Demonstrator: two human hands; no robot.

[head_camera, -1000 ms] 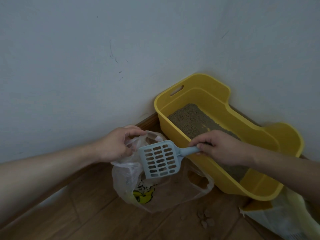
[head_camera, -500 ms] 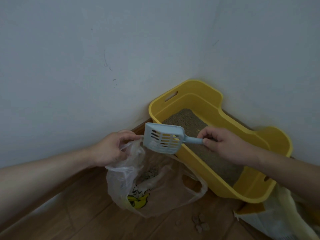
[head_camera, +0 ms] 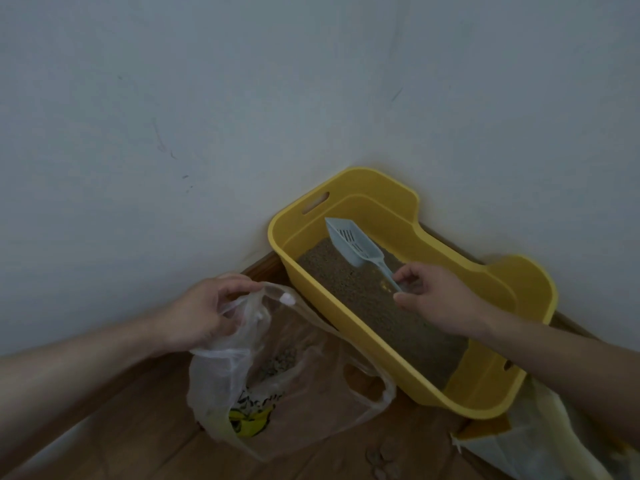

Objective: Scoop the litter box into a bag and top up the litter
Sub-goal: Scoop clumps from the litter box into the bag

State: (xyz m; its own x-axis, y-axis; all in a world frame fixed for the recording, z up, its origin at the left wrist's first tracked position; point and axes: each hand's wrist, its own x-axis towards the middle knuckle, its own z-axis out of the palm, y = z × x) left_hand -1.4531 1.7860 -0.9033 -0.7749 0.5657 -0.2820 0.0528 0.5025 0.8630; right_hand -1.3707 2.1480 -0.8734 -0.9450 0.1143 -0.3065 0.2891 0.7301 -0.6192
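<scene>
Could not read the crumpled, blurred yellow print on the plastic bag (head_camera: 311, 393). Lost the handle end of the scoop (head_camera: 356, 244) inside the right hand (head_camera: 440, 299). Saw only part of the sack (head_camera: 526, 445), cut off by the bottom and right edges. Could not identify the small blurred lumps (head_camera: 381, 460) on the floor (head_camera: 138, 427).

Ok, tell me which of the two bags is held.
The clear plastic bag left of the litter box: the left hand grips its rim. The pale sack at the lower right lies on the floor, no hand on it.
</scene>
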